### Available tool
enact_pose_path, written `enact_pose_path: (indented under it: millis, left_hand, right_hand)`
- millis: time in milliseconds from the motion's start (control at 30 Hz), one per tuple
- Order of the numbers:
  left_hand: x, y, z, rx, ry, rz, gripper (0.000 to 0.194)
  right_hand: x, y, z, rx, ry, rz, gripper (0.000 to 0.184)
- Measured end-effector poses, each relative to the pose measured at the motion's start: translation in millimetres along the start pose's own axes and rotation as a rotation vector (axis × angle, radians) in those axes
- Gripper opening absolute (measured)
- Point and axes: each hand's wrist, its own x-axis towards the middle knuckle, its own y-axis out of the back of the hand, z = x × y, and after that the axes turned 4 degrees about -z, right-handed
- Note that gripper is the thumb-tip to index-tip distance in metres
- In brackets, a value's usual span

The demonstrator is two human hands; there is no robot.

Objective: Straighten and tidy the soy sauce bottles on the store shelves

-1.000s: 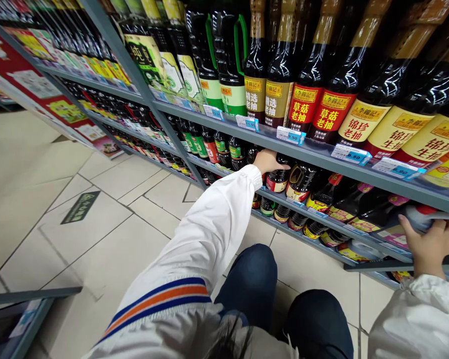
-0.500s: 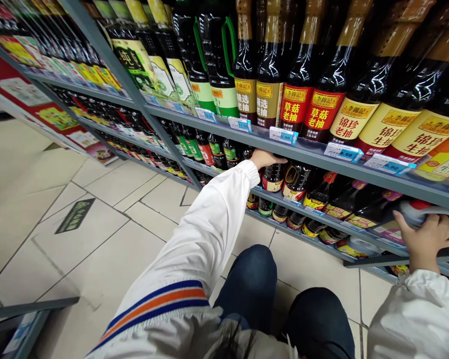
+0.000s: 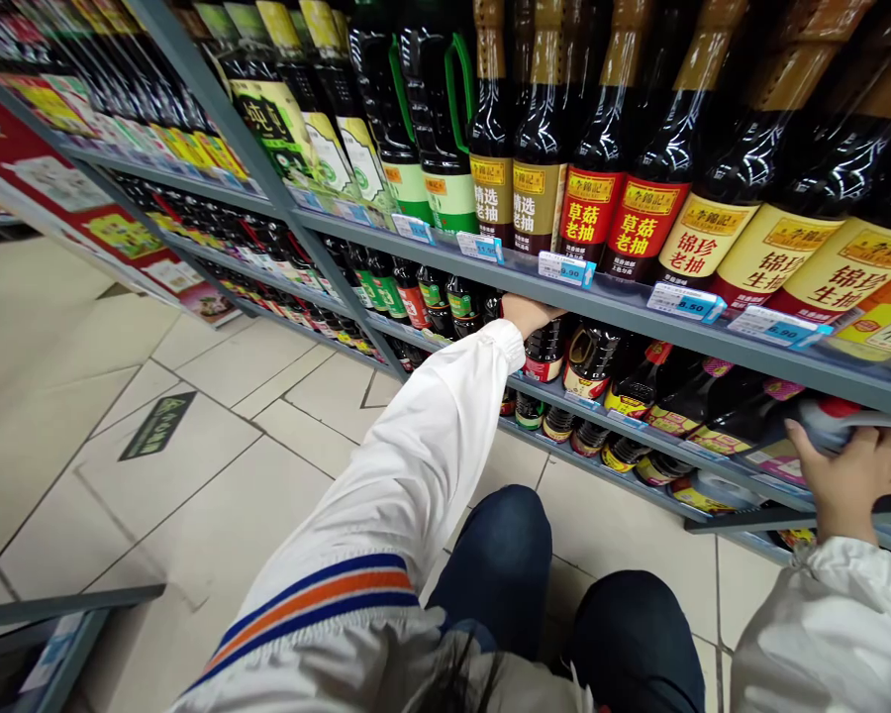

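Observation:
My left hand [image 3: 529,313] reaches under the upper shelf edge into the second shelf, with its fingers hidden behind the tops of dark sauce bottles [image 3: 545,352]. My right hand [image 3: 853,475] is at the far right, fingers curled over a bottle with a red cap [image 3: 832,416] that lies on the shelf. Both arms wear white sleeves; the left sleeve [image 3: 386,515] has blue and orange stripes. My knees in dark jeans [image 3: 564,594] are close to the floor in front of the shelves.
Grey metal shelving [image 3: 639,317] runs from upper left to right, packed with dark soy sauce bottles [image 3: 624,188] and blue price tags [image 3: 564,267]. A tiled floor [image 3: 155,416] opens to the left, with a green floor sticker [image 3: 157,424]. Another shelf corner [image 3: 51,624] is at the lower left.
My left hand has slid slightly farther in under the shelf edge. My right hand stays on the red-capped bottle. The view has shifted a little.

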Motion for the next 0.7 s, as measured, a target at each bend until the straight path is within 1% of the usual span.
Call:
enact_pose_path:
  millis: [67,133,167,200,300,400,467,500,567,633,700]
  left_hand:
    - [6.3,8.3,-6.0,-0.056,-0.036,-0.092,0.061]
    - [10.8,15.1,-14.1,-0.119,-0.053,-0.176,0.061]
    - [11.6,16.4,-17.2,-0.145,-0.058,-0.196,0.061]
    - [11.3,15.9,-18.9,-0.162,-0.054,-0.187,0.060]
    - [5.4,4.2,-11.8,-0.097,0.026,-0.063,0.054]
    - [-3.6,-12.7,7.8,0.103,0.151,0.090,0.045]
    - [-7.7,-17.7,18.4,0.194,0.193,0.145,0.042]
    - [-8.5,-16.9,20.9,0.206,0.187,0.148,0.041]
    - [-7.6,-9.3,18.6,0.149,0.120,0.091,0.042]
    - [-4.3,2.5,9.0,0.002,0.013,-0.040,0.047]
    - [-0.7,12.4,-2.2,-0.144,-0.057,-0.155,0.051]
  right_hand:
    - [-0.7,1.1,0.1,0.009,0.002,0.004,0.091]
    - [-0.8,2.0,-0.3,0.005,0.003,-0.003,0.094]
    - [-0.5,2.3,-0.8,0.003,0.004,-0.007,0.095]
    - [-0.2,2.5,-1.3,0.001,0.002,-0.009,0.094]
    - [1.3,1.5,-2.1,0.000,-0.010,-0.012,0.095]
    - [2.6,-1.6,0.3,-0.004,-0.017,-0.012,0.096]
    - [3.1,-3.7,3.0,-0.009,-0.021,-0.001,0.095]
    - [3.1,-4.3,4.0,-0.008,-0.020,0.005,0.096]
    - [2.8,-4.6,5.0,-0.008,-0.016,0.013,0.095]
    - [2.3,-3.9,4.5,-0.021,-0.010,0.006,0.089]
    - [1.9,-3.3,3.5,-0.052,-0.013,-0.008,0.082]
